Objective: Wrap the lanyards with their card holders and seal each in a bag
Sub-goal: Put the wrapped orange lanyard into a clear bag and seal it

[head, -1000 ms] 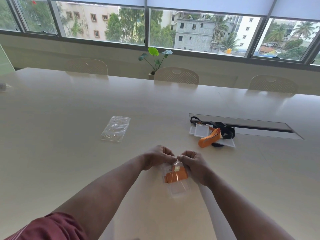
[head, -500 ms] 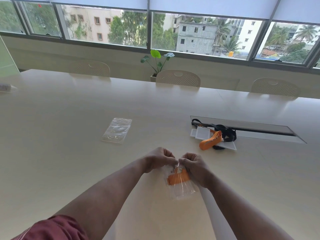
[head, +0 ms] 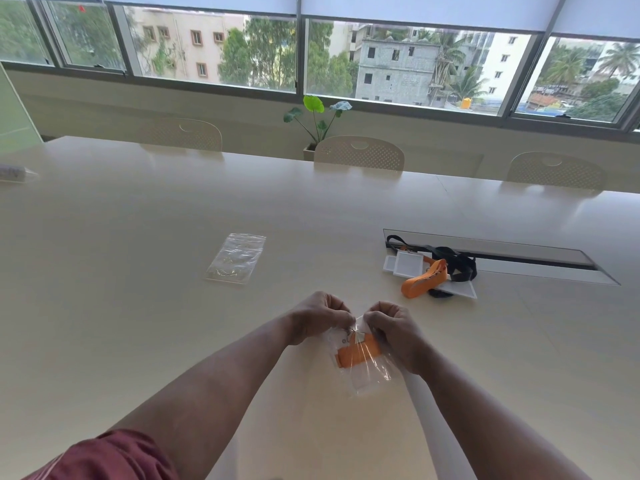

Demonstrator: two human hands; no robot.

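A clear plastic bag (head: 369, 372) hangs in front of me over the table, with an orange lanyard (head: 356, 353) wrapped round a card holder inside it. My left hand (head: 317, 317) and my right hand (head: 394, 332) both pinch the bag's top edge, knuckles close together. Farther right on the table lies a pile of loose lanyards (head: 433, 275), orange and black, with white card holders (head: 407, 264). A stack of spare clear bags (head: 235, 258) lies to the left.
The long pale table (head: 138, 323) has a cable slot (head: 519, 258) behind the lanyard pile. Three chairs (head: 358, 154) stand along the far edge, a potted plant (head: 317, 123) behind them. A small object (head: 14, 173) sits at the far left.
The bag has swung slightly lower and to the right under my hands, which stay pinched together at its top. My view has dipped a little.
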